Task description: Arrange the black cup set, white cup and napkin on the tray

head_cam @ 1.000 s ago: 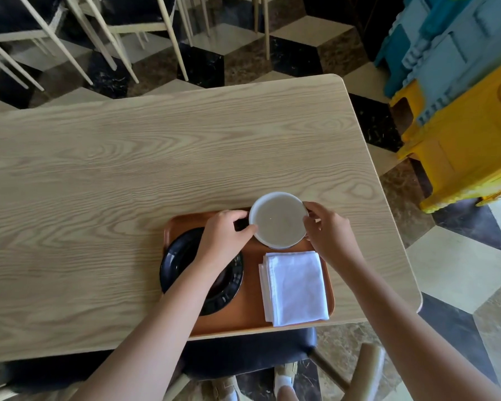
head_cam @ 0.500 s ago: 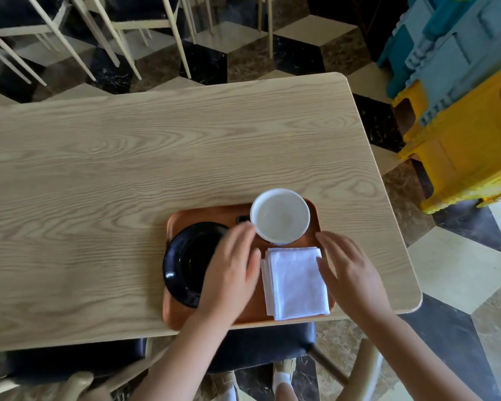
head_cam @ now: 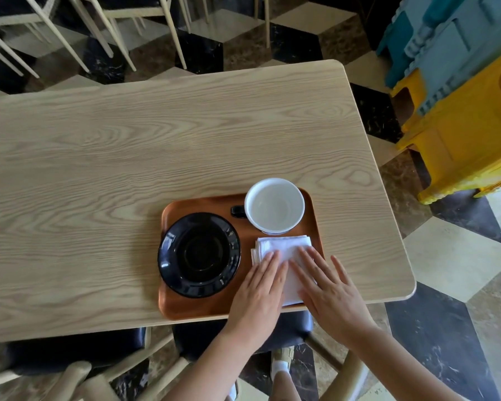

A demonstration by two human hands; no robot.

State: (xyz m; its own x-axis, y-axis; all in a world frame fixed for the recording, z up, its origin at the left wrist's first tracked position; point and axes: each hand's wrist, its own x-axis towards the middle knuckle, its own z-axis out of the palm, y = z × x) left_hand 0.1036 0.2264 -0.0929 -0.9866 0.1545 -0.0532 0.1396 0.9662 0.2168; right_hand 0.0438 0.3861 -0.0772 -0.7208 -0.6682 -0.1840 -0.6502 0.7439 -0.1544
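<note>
The head camera looks down at a brown wooden tray (head_cam: 203, 309) near the front edge of a pale wood table (head_cam: 128, 140). A folded white cloth napkin (head_cam: 284, 246) lies in the tray's near right corner. Both hands are on it, flat, fingers open and straight, holding nothing. The left hand (head_cam: 258, 290) covers the napkin's left side and the right hand (head_cam: 330, 287) covers its right side. The napkin lies right under the fingers and runs a little longer toward the person. Both hands seem equally near, so I think they will smooth it. A round white cup (head_cam: 274, 206) stands just behind the napkin. A black cup on a round black saucer (head_cam: 198, 254) sits on the left.
</note>
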